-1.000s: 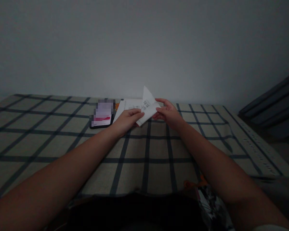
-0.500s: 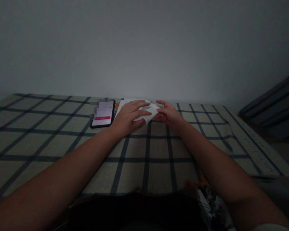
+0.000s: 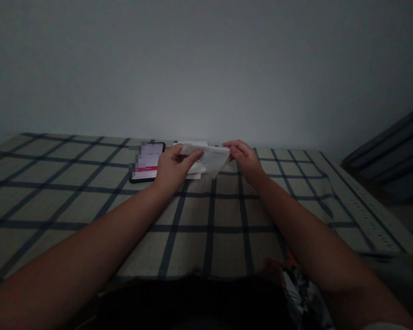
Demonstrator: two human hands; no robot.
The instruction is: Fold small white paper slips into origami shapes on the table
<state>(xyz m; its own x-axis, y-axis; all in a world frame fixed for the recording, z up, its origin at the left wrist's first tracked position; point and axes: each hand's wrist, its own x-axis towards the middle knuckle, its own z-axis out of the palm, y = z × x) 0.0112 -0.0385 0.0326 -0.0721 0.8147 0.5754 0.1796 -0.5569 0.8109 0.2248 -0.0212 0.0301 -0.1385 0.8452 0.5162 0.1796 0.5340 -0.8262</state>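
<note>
A thin white tissue [image 3: 215,158] is stretched between my two hands, its lower edge hanging loose. My left hand [image 3: 175,166] pinches its left end between thumb and fingers. At the upper right corner, my right hand [image 3: 243,158] grips it with the fingertips. Behind and under the tissue lies a flat white packet or stack of paper [image 3: 196,176], partly covered by the tissue and my left hand.
Left of my hands lies a phone [image 3: 146,165] with a lit screen. Checked cloth [image 3: 223,211] covers the table, which meets a plain wall [image 3: 206,68]. A patterned bag-like item with orange parts [image 3: 304,293] is by my right forearm.
The tissue has been lifted and spread from a crumpled shape into a stretched one. My left hand has turned from lying over it to pinching its end, and my right hand has risen slightly.
</note>
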